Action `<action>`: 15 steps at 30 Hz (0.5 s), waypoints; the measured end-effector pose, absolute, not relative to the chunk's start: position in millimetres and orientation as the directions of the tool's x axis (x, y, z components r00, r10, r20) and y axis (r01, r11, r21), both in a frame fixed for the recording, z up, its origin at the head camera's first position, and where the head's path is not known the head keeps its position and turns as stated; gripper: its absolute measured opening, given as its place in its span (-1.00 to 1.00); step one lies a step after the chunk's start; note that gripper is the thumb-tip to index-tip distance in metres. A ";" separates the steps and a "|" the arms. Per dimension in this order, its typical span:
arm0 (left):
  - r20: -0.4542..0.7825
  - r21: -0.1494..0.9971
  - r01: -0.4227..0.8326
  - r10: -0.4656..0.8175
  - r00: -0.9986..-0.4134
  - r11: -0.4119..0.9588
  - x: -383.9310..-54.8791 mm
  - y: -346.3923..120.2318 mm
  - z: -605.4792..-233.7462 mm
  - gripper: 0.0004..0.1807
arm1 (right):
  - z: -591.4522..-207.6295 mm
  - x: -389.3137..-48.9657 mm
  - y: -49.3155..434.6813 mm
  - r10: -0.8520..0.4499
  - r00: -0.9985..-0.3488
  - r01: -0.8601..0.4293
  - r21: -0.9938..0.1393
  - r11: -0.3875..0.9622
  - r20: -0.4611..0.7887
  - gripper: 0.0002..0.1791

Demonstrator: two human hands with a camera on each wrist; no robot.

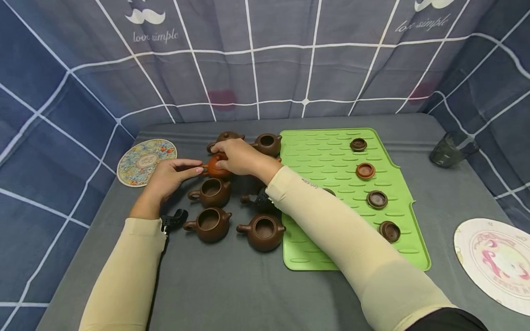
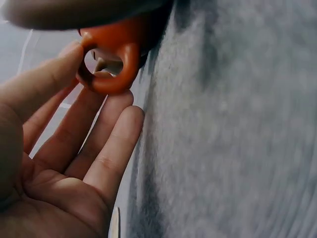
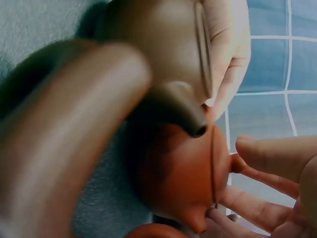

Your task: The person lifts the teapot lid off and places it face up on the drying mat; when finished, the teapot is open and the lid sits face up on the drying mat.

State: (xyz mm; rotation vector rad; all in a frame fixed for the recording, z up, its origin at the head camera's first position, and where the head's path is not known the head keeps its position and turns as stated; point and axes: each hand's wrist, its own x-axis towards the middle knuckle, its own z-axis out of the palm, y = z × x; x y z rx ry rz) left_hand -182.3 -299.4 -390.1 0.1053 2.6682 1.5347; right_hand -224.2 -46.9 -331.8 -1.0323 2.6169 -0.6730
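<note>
An orange-red teapot (image 1: pixel 216 171) stands in the left column of teapots. In the left wrist view, my left hand (image 2: pixel 69 163) pinches its ring handle (image 2: pixel 126 64) at the thumb tip, the other fingers stretched out below. My right hand (image 1: pixel 242 158) reaches over the same pot from the right. In the right wrist view, its thumb and fingers (image 3: pixel 257 206) spread around the lid, whose knob (image 3: pixel 237 163) shows between them. Fingertips touch near the lid's rim. A brown teapot (image 3: pixel 163 44) stands before it in that view.
Brown lidless teapots (image 1: pixel 210 224) stand around, one (image 1: pixel 265 232) at front right; a lidded one (image 1: pixel 229 136) is behind. Several lids (image 1: pixel 377 199) lie on a green mat (image 1: pixel 323 257). A patterned disc (image 1: pixel 142 161) lies left, a glass (image 1: pixel 453 149) and white round mat (image 1: pixel 497 262) right.
</note>
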 end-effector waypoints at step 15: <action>0.014 0.895 0.047 0.077 -0.997 0.443 -186.1 -299.9 -404.4 -0.55 | -347.7 -224.4 -49.4 -0.570 -0.821 -0.450 -0.621 0.642 0.005 -0.58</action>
